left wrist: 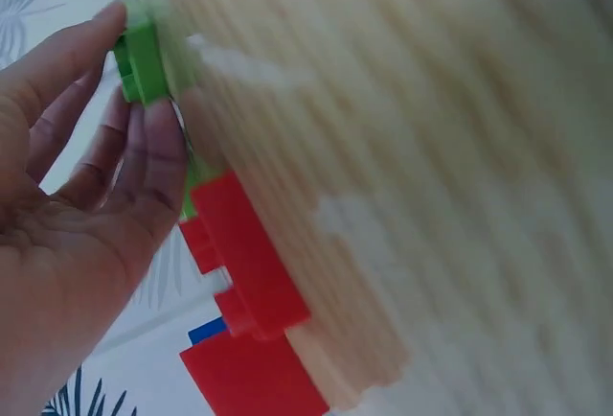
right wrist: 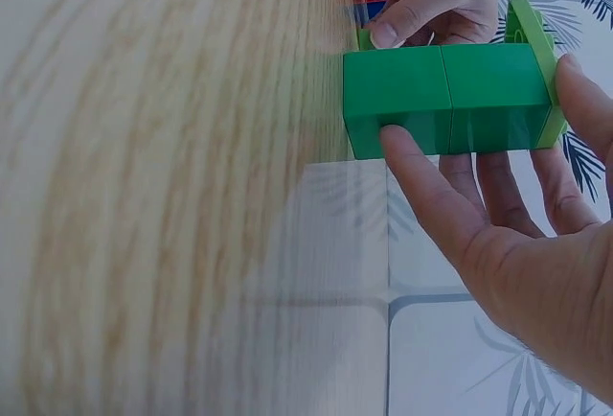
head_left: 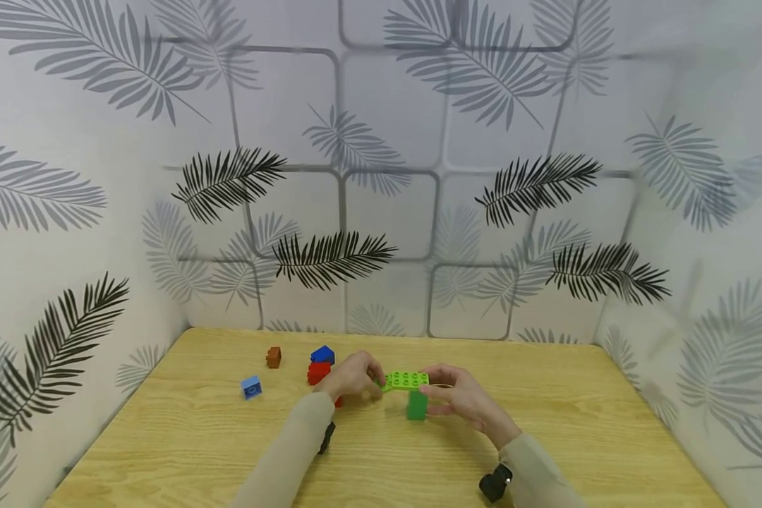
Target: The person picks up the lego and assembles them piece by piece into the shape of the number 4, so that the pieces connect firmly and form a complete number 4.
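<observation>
My right hand (head_left: 460, 396) grips a stack of two dark green blocks (right wrist: 445, 100), standing upright with a long light green studded brick (head_left: 409, 380) across its top. One fingertip presses the lower green block, and another finger reaches the top piece. At the left end of that long brick, my left hand (head_left: 353, 375) pinches a small light green brick (left wrist: 146, 63) between thumb and fingers. Its fingers partly hide the piece. Just beside the left hand lie red bricks (left wrist: 251, 253), one of them mostly covered by the hand in the head view.
A dark blue brick (head_left: 322, 355) sits behind the red brick (head_left: 319, 372). Farther left on the wooden table (head_left: 184, 437) are a brown brick (head_left: 274, 357) and a light blue brick (head_left: 251, 386). A leaf-patterned wall (head_left: 390, 212) rises behind the table.
</observation>
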### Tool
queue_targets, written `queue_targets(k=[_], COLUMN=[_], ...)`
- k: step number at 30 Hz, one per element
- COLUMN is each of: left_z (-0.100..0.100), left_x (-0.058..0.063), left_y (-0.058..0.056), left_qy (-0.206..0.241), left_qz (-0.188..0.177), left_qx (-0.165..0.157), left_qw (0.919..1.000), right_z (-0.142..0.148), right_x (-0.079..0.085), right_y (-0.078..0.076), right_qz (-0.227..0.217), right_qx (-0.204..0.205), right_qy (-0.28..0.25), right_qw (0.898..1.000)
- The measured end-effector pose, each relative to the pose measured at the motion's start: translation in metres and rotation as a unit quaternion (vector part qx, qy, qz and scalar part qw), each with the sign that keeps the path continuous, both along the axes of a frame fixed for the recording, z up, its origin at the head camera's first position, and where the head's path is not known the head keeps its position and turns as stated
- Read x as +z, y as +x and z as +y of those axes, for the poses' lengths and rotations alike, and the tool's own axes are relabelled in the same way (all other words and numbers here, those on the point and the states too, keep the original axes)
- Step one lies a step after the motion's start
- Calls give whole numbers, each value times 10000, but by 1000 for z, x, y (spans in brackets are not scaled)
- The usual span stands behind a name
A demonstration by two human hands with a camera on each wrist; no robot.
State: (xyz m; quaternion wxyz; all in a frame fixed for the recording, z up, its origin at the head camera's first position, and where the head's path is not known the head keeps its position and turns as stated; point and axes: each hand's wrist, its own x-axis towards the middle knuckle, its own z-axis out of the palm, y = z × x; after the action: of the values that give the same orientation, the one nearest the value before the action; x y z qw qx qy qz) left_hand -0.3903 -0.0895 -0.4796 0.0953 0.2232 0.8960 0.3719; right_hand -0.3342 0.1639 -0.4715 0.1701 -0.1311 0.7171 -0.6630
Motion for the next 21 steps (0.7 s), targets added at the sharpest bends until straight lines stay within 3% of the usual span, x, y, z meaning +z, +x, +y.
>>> queue_targets(k=[13,21], left_z=[0,-7], left_x=[5,7], left_y=[-1,4], left_qy=[-213,591], left_qz=[269,56], left_qx=[-285,125], left_qw=[9990,9982], right_z=[1,0], right_x=[3,2], right_y=[1,3], right_qz=[30,-15], right_qx=[-69,19], right_qy=[-58,0], right_qw=[10000,10000])
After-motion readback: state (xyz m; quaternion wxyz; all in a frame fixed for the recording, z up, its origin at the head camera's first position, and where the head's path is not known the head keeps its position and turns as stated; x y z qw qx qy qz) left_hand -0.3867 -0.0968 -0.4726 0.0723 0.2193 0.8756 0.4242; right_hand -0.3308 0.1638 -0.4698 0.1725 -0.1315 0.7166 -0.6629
